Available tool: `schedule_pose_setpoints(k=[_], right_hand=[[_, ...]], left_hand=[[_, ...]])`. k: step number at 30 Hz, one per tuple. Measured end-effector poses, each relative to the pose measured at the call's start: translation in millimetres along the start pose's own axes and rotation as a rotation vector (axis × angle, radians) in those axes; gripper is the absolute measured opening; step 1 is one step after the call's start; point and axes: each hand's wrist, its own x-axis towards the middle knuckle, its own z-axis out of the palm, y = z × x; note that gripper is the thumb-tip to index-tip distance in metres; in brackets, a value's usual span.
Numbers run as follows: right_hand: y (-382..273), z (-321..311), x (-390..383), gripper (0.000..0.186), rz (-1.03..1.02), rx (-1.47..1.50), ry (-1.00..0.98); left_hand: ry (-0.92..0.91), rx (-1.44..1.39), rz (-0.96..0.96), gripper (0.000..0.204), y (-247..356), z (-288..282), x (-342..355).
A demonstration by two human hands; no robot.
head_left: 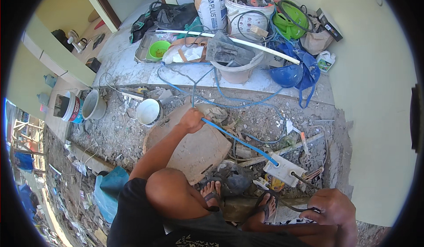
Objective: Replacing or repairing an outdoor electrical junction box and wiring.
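Left hand (pixel 192 120) clenches blue cable (pixel 240 143), right hand (pixel 332 206) dark cable (pixel 305 182) — rubble (pixel 115 136), white bucket (pixel 148 112) nearby.

Blue and white are standing out against grey-brown rubble (pixel 115 134).
The hose (pixel 238 142) is glowing bright blue, the box (pixel 285 170) is showing off-white, and the cable (pixel 304 181) is looking dark. Black is covering the shirt (pixel 132 211), a pale print (pixel 194 241) is marking its front, and the sandals (pixel 213 196) are appearing black. Teal is colouring the sheet (pixel 110 190), and yellow is patching the packet (pixel 277 184). The bowl (pixel 159 49) is shining lime green, the bag (pixel 287 24) green, the helmet (pixel 286 76) deep blue; the pole (pixel 260 47) is gleaming white, while blue lettering (pixel 217 1) is patterning the white sack (pixel 212 18). The wall (pixel 375 101) is showing pale cream.
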Motion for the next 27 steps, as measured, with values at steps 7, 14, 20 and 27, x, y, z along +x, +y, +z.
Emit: schedule_pose_setpoints(k=[7,14,20,27], right_hand=[[6,-4,11,0.031,-0.022,0.033,-0.060],[5,4,7,0.029,-0.036,0.034,-0.086],[4,6,8,0.029,-0.006,0.038,-0.148],[6,12,-3,0.033,-0.016,0.047,-0.047]], left_hand=[[0.020,-0.022,0.008,0.037,8,-3,-8],[-0.426,-0.038,-0.088,0.022,25,1,14],[-0.452,-0.355,-0.113,0.023,19,-7,56],[-0.460,-0.077,-0.053,0.032,26,39,56]])
